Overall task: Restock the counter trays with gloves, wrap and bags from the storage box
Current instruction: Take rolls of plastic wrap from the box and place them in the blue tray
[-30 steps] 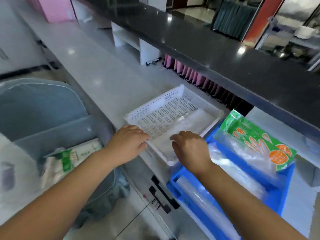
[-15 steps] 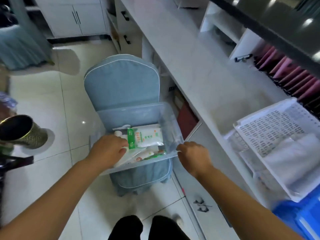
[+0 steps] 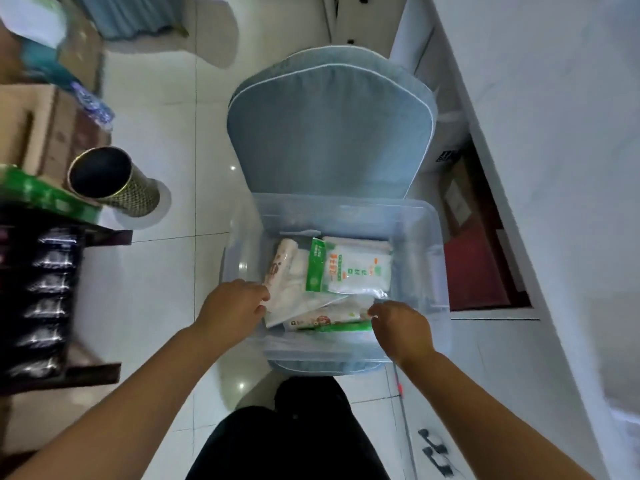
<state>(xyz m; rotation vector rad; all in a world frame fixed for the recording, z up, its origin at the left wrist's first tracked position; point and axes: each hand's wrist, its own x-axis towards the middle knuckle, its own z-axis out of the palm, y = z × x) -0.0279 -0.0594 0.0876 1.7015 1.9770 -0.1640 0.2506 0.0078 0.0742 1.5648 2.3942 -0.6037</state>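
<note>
The clear plastic storage box (image 3: pixel 420 237) stands on the seat of a blue padded chair (image 3: pixel 329 133). Inside lie a green-and-white packet (image 3: pixel 356 270), a roll of printed bags (image 3: pixel 282 268), a flat clear packet (image 3: pixel 304 304) and more packets beneath. My left hand (image 3: pixel 232 306) is inside the box at its left, thumb and fingers pinching the flat clear packet's left edge. My right hand (image 3: pixel 400 327) reaches in at the front right, fingers curled down at the packets; its grip is hidden. The counter trays are out of view.
The white counter (image 3: pixel 554 133) and its cabinet front run along the right, with dark drawer handles (image 3: pixel 433 448) low down. A gold mesh bin (image 3: pixel 114 181), a cardboard box (image 3: pixel 31 133) and a dark shelf of wrapped packs (image 3: pixel 41 299) stand left. My black-clad legs (image 3: pixel 294 445) are below.
My view swung from the counter trays down to the storage box. Both hands left the white tray, came to the box's front rim and now reach in among the packets.
</note>
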